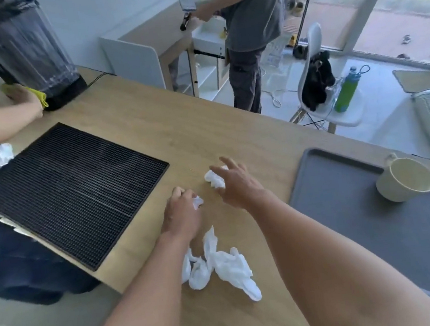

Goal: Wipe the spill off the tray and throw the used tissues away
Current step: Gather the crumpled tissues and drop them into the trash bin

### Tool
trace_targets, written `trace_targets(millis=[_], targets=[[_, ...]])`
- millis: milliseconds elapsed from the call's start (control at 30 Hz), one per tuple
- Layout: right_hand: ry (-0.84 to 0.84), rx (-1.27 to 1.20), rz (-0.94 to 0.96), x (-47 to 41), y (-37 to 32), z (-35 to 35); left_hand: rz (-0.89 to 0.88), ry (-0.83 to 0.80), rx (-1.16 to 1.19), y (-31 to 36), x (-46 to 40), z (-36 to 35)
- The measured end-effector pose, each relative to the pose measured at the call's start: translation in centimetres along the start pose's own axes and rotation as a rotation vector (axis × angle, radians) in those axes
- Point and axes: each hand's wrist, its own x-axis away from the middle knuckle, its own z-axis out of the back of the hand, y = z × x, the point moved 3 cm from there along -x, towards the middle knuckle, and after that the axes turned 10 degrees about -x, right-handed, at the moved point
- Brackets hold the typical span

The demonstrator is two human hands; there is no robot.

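white tissue wad (214, 179) under right hand (234, 186), unmarked.

Both bare forearms reach toward twelve o'clock. The left hand (180, 213) is curled in a closed grip; the right hand (234, 185), at its two o'clock, spreads its fingers loosely.

Bare tabletop (205, 137) lies open between the black ribbed mat (71, 191) on the left and the grey tray (380, 237) on the right, where a cup (405, 180) lies tipped; crumpled tissues (221, 267) clutter the near strip, and a blender (24, 50) blocks the far-left corner.
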Motion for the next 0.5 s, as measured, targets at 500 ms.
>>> trace_targets(millis=[500], targets=[[0.261,-0.098,-0.141,5.7,2.1,2.8,-0.265,-0.062,-0.017,5.5,0.2,0.8]])
